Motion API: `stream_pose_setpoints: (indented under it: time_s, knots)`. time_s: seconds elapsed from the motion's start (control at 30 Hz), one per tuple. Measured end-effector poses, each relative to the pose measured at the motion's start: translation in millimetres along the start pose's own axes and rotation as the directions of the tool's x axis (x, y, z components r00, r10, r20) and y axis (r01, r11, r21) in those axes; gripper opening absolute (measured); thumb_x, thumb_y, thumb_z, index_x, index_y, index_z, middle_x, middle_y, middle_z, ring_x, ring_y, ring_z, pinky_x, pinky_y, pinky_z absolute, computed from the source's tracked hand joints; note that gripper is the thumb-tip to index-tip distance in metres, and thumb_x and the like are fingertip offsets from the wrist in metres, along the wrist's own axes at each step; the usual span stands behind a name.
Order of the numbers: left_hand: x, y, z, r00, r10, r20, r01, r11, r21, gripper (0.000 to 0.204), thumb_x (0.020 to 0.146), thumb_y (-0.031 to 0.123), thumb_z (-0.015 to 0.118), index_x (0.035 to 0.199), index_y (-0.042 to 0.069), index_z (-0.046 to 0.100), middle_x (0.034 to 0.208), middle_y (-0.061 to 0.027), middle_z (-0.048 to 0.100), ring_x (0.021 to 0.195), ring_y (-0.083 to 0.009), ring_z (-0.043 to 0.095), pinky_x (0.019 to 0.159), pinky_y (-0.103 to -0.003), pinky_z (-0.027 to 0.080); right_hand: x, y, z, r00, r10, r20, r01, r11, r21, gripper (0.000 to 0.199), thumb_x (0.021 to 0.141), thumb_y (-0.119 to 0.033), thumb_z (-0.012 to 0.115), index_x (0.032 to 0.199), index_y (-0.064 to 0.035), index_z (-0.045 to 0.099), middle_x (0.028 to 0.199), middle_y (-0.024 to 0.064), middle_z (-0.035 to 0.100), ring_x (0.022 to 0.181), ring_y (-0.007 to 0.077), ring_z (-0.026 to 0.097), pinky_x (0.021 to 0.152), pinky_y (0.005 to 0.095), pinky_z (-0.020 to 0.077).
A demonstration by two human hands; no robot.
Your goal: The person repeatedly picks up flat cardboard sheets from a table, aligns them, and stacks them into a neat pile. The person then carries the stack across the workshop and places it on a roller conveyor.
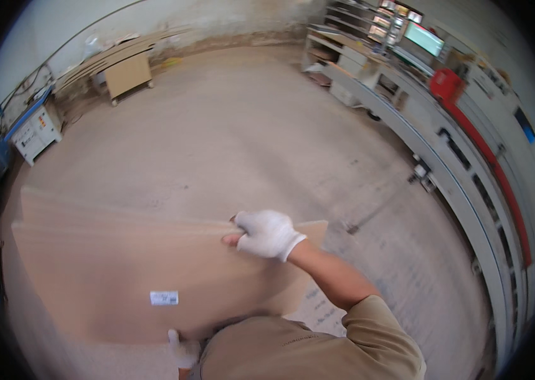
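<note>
Large flat light-brown boards (pixel 103 266) stand tilted in front of my body, their long upper edges smeared by motion. More than one upper edge shows, so at least two boards seem to lie together. A small white label (pixel 164 298) is stuck on the face nearest me. My right hand (pixel 264 234), in a white glove with bare fingertips, is closed over the top edge. Low down beside my body, my gloved left hand (pixel 183 350) grips the lower edge, thumb against the face; its other fingers are hidden.
Along the right runs a long grey machine (pixel 445 171) with a red bar and a lit screen (pixel 424 39). A bench (pixel 127 76) with panels stands far left, near a white-and-blue cabinet (pixel 36 132). Concrete floor (pixel 217 126) lies between them.
</note>
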State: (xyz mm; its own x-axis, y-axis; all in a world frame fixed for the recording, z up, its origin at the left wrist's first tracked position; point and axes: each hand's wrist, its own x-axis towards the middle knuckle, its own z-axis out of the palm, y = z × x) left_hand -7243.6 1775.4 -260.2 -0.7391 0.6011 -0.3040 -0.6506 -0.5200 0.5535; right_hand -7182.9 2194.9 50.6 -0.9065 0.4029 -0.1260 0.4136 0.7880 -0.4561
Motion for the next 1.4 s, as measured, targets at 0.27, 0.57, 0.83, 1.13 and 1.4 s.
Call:
stream_pose_setpoints:
  time_s: [0.27,0.57,0.83,1.13,1.4]
  knots:
    - [249,76,192,0.934,0.355,-0.051,-0.198,0.63,0.751,0.048,0.098,0.016,0.068,0.14,-0.005,0.058,0.132,-0.0085,0.064,0.116,-0.0251,0.063,0.102,-0.039,0.05,217,103,-90,0.931,0.15,-0.332,-0.125,0.988,0.094,0.054,0.096,-0.061,0.064,0.092,-0.0085,0.076,0.084,0.023,0.073,0.084,0.0443,0.072,0.078,0.0539,0.0563]
    - [542,185,571,0.795,0.379,0.473,-0.603,0.571,0.557,0.034,0.094,0.013,0.075,0.124,-0.003,0.069,0.117,-0.0085,0.075,0.104,-0.0198,0.072,0.089,-0.037,0.059,552,329,-153,0.624,0.491,-0.608,0.566,0.253,0.785,0.049,0.113,-0.044,0.049,0.124,-0.0019,0.071,0.118,0.0086,0.075,0.109,0.0231,0.069,0.093,0.0396,0.0558]
    - [742,140,773,0.53,-0.07,0.845,-0.835,-0.216,0.506,0.061,0.087,0.042,0.08,0.13,0.002,0.063,0.105,-0.0298,0.073,0.098,-0.0484,0.072,0.084,-0.051,0.06,767,408,-131,0.771,0.536,-0.343,0.562,-0.321,0.762,0.043,0.113,-0.033,0.053,0.146,-0.0051,0.058,0.14,0.0092,0.064,0.122,0.0277,0.065,0.105,0.0434,0.0564]
    - [948,39,760,0.54,-0.329,0.774,-0.826,-0.382,0.414,0.054,0.08,0.025,0.077,0.128,0.008,0.061,0.117,-0.0143,0.071,0.094,-0.0362,0.074,0.073,-0.049,0.062,905,539,-166,0.75,0.612,-0.249,0.493,-0.267,0.828,0.043,0.113,-0.033,0.053,0.145,-0.0052,0.059,0.141,0.0094,0.064,0.123,0.0275,0.065,0.105,0.0436,0.056]
    - [1146,-10,880,0.092,-0.346,0.934,-0.892,-0.445,-0.077,0.014,0.079,0.015,0.067,0.09,0.01,0.059,0.083,-0.0023,0.053,0.075,-0.0179,0.063,0.05,-0.031,0.052,1009,669,-277,0.641,0.733,-0.227,0.454,-0.123,0.882,0.043,0.113,-0.034,0.054,0.145,-0.0053,0.059,0.141,0.0096,0.064,0.124,0.0274,0.064,0.106,0.0438,0.0556]
